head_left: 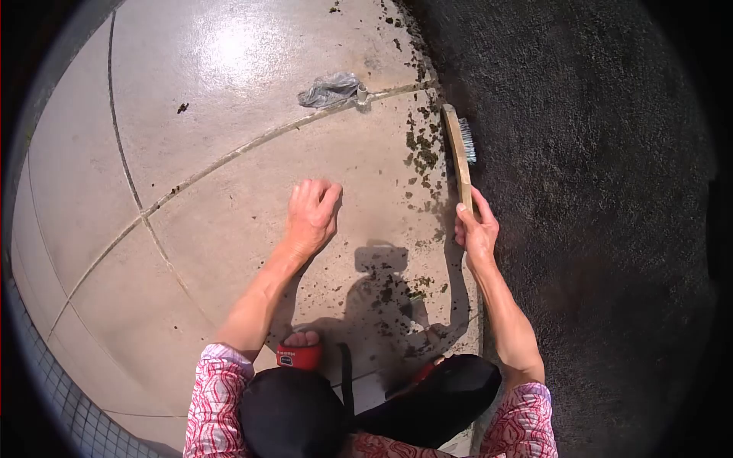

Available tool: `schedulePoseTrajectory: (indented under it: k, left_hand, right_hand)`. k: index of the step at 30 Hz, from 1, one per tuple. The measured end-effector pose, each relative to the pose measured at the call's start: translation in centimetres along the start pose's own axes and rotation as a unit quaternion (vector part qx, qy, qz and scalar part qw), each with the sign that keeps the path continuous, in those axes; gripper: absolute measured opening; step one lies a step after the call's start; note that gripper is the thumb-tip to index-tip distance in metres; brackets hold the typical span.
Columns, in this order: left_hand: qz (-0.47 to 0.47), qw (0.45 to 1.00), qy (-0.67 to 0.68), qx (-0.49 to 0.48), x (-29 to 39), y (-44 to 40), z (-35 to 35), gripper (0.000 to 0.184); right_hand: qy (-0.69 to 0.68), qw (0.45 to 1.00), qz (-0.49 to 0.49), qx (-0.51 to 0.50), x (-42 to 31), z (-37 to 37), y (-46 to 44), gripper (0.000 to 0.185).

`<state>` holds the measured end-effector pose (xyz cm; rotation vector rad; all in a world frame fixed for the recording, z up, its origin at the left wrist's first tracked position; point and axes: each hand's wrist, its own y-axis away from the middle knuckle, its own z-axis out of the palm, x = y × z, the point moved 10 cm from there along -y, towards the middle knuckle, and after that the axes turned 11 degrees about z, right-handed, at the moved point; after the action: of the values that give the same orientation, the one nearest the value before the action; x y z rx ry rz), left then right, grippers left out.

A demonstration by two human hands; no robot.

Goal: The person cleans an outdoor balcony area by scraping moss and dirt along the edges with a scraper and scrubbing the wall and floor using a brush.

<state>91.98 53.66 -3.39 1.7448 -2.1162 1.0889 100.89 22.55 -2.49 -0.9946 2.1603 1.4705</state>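
Observation:
My right hand (479,229) grips the wooden handle of a wire brush (458,149). The brush lies along the boundary between pale concrete and dark asphalt, its grey bristles pointing right over the asphalt. Dark green moss clumps (422,153) are scattered on the concrete just left of the brush. My left hand (311,214) is at the concrete slab (229,252), fingers curled into a loose fist; its fingertips are hidden and nothing shows in it. Whether its knuckles bear on the slab I cannot tell.
A crumpled grey plastic bag (328,90) lies ahead at a slab joint, beside a small short pipe-like piece (362,95). Rough dark asphalt (588,191) runs along the right. My foot in a red sandal (299,354) and my dark-clothed knees are below; my shadow falls between my arms.

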Motion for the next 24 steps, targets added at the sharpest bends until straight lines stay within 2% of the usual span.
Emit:
schedulePoseTrajectory:
  k: [3,5,9,11,13,17,20,21,24]
  left_hand:
    - [-0.012,1.000,0.000,0.003,-0.4,0.4,0.5,0.026]
    - [-0.017,1.000,0.001,0.000,-0.3,0.4,0.5,0.027]
    - [-0.010,1.000,-0.009,-0.012,-0.3,0.1,0.3,0.028]
    - [-0.006,1.000,-0.004,-0.006,-0.2,0.3,0.4,0.029]
    - [-0.004,1.000,0.000,-0.006,-0.3,0.2,0.4,0.030]
    - [-0.014,1.000,0.007,-0.002,-0.5,0.1,0.5,0.031]
    - [-0.019,1.000,0.003,-0.003,-0.5,0.3,0.6,0.032]
    - [-0.009,1.000,0.001,-0.008,-0.6,0.2,0.5,0.031]
    - [-0.010,1.000,0.012,0.003,-0.5,0.2,0.3,0.031]
  right_hand:
    - [0.020,0.999,0.028,0.023,5.4,-5.3,4.0,0.050]
    - [0.001,0.999,0.044,0.014,2.2,-3.0,3.0,0.049]
    - [-0.051,0.998,-0.019,-0.041,-6.3,6.2,-3.7,0.050]
    - [-0.065,0.996,-0.022,-0.057,-8.4,8.4,-5.0,0.049]
    - [-0.042,0.999,-0.015,-0.032,-7.0,6.0,-3.6,0.048]
    - [0.006,0.999,0.035,0.027,3.7,-3.0,2.7,0.048]
    - [-0.008,0.998,0.056,0.012,1.4,-1.7,2.5,0.049]
    - [-0.015,1.000,0.015,-0.007,-3.6,2.4,-0.9,0.048]
    - [-0.034,0.998,-0.031,-0.040,-8.8,7.5,-5.0,0.046]
